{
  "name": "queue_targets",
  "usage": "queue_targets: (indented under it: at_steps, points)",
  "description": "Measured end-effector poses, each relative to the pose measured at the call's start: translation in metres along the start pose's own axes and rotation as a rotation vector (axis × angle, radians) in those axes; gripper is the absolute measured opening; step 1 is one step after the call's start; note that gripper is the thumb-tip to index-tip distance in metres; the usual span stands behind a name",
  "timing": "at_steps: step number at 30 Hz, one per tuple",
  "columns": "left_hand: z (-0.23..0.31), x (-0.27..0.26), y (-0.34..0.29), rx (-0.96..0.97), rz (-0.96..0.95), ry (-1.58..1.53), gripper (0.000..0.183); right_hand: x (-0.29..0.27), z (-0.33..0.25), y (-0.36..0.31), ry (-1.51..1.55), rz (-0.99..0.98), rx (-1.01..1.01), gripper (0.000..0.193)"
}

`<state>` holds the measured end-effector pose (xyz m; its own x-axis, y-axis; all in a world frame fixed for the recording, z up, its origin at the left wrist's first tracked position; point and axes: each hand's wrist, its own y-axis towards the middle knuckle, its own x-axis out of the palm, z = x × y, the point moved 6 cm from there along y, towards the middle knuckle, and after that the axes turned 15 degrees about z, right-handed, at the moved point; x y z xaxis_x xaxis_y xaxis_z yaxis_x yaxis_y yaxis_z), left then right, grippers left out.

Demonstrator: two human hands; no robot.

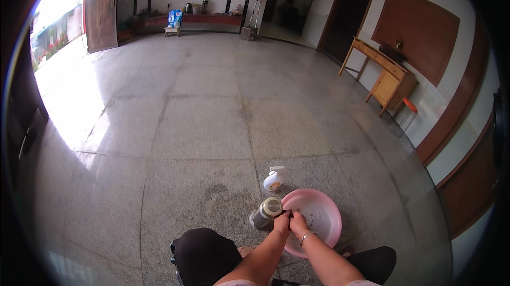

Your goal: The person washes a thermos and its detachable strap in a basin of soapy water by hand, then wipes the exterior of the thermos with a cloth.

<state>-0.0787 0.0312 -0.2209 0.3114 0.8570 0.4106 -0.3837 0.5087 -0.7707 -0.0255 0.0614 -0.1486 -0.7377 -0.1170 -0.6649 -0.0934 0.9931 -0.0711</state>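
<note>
My left hand point(282, 223) and my right hand point(298, 223) are close together over the left part of a pink basin point(334, 218). Both are closed around a small dark thing point(287, 214), mostly hidden by the fingers, whose kind I cannot make out. Whether it joins the flask beside it is unclear. That silver-grey vacuum flask point(261, 217) with a pale lid stands on the floor just left of my hands, against the basin's side. Small dark specks lie in the basin. Beyond the flask is a white spray bottle point(273, 181). A bracelet circles my right wrist.
My dark-clad knees flank the basin. Speckled stone floor point(202, 126) stretches ahead. A wooden desk point(390, 81) and an orange-topped stool point(409, 106) stand along the right wall. Far off, a blue bag point(175, 18) rests on a small stool by a low counter point(218, 19). Daylight enters through the left doorway.
</note>
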Motion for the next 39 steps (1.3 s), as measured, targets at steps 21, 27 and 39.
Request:
queue_targets:
  at_steps: [21,27,39]
  points:
    - [0.019,0.0,-0.014,0.149,0.076,0.078,0.023,-0.011,-0.003,-0.007,0.079,-0.018,0.117,0.025]
    - [0.021,0.003,0.0,0.152,0.045,0.064,0.022,-0.006,-0.007,-0.016,0.553,-0.303,0.172,0.019]
    - [0.018,0.005,-0.024,-0.229,-0.185,-0.181,0.014,-0.02,-0.018,-0.003,0.411,-0.033,0.066,0.012]
